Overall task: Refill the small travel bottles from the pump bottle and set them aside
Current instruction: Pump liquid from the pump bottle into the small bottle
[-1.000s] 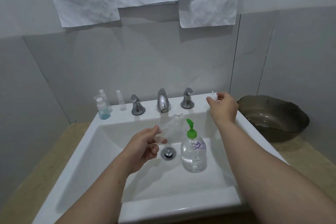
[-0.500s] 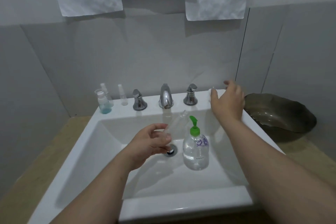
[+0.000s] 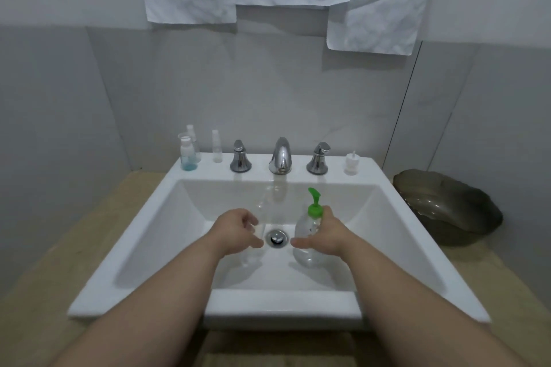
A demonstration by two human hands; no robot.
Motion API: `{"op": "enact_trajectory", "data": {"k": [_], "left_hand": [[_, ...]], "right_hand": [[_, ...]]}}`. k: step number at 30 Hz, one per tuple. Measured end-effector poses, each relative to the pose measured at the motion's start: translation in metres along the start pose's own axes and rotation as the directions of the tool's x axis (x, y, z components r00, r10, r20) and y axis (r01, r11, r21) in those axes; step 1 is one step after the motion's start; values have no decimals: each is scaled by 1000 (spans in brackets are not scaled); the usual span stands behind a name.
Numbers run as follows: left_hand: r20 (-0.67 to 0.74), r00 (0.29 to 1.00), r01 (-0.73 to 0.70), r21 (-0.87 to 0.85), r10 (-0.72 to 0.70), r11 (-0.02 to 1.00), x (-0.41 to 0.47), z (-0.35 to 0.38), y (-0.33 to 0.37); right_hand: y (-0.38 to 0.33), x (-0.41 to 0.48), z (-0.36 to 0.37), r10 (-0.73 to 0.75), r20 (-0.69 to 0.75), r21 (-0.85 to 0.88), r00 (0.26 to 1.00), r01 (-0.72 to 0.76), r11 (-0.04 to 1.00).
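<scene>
A clear pump bottle (image 3: 307, 244) with a green pump head stands in the white sink (image 3: 167, 247), just right of the drain. My right hand (image 3: 323, 232) is wrapped round its right side, thumb reaching across the front. My left hand (image 3: 238, 231) holds a clear, open travel bottle (image 3: 262, 211) upright over the basin, left of the drain; the bottle is blurred and faint. A small white cap (image 3: 351, 162) sits on the sink ledge at the back right. Three more travel bottles (image 3: 187, 153) stand on the back left ledge, one with blue liquid at its bottom.
A chrome faucet (image 3: 280, 156) with two handles stands on the back ledge. A dark bowl (image 3: 447, 208) rests on the beige counter to the right of the sink. Crumpled paper sheets hang on the wall above.
My right hand left the white cap on the back right ledge and came down onto the pump bottle. My left hand turned the travel bottle more upright. The camera tilted down.
</scene>
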State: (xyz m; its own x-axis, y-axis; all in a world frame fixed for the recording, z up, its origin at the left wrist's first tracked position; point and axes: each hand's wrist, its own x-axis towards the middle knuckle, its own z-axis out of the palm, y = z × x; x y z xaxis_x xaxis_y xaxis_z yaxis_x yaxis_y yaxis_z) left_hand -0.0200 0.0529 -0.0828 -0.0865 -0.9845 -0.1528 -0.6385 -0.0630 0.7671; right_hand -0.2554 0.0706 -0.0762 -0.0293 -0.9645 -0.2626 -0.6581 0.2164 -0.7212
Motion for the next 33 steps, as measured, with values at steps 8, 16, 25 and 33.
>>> {"op": "enact_trajectory", "data": {"k": [8,16,25,33], "left_hand": [[65,997,42,114,-50,993,2,1,-3],[141,989,12,177,-37,984,12,6,-5],[155,988,-6,181,-23,983,13,6,-3],[153,987,7,218,-42,976,14,7,-6]], "right_hand": [[-3,-8,-22,-117,33,-143,993,121,982],[-9,-21,-34,-162,163,-216,973,195,957],[-25,-17,-17,-181,285,-161,941,233,959],[-20,-18,-19,-154,279,-98,948,188,977]]}}
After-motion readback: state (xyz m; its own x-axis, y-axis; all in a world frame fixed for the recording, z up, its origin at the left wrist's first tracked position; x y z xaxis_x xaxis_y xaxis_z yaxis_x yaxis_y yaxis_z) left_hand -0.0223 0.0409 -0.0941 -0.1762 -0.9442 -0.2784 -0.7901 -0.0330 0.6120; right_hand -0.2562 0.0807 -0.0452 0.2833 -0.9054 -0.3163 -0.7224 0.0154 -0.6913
